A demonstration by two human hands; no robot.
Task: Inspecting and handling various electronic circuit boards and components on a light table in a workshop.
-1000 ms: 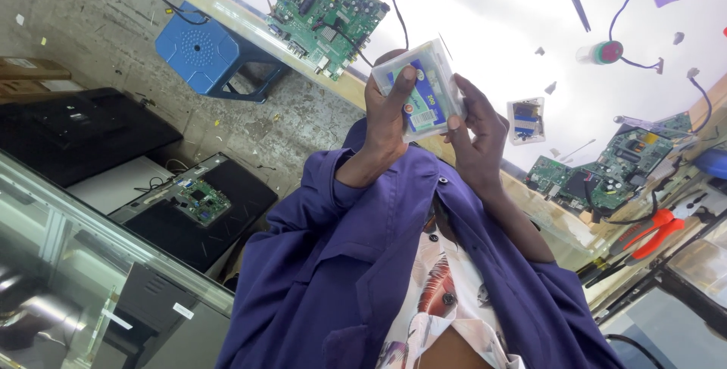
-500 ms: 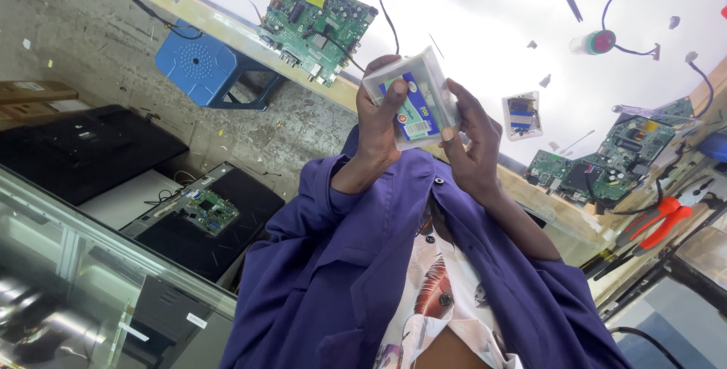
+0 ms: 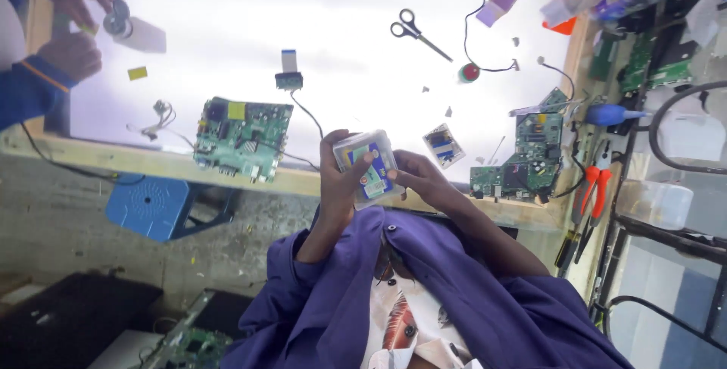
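Presently, both hands are raised together above the purple sleeves (image 3: 485, 301), grasping one small clear plastic box (image 3: 366, 167) with a blue and yellow label. The left hand (image 3: 338, 179) grips the box from its left side, thumb laid across the labelled face, fingers (image 3: 327, 158) wrapped behind. The right hand (image 3: 419, 178) meets the box at its right edge, fingertips pressed against the side. The box is held tilted, clear of the white surface (image 3: 341, 28), which lies beyond the fingers.

Just beyond the right fingers lies a small blue and white packet (image 3: 444, 145) on the surface. Farther right of it rests a green circuit board (image 3: 530, 158), with red-handled pliers (image 3: 595, 187) near its outer side. Left of the left fingers, well apart, sits a larger green circuit board (image 3: 242, 139) at the wooden edge of the surface. A small connector board with a ribbon (image 3: 288, 75) lies beyond it. Scissors (image 3: 416, 29) lie farther out, beyond both hands, and a red and green button part (image 3: 469, 73) on a black wire lies near them.

At the far left, another person's hands (image 3: 72, 28) in blue sleeves work on a small round item; it is too small to tell what it is.
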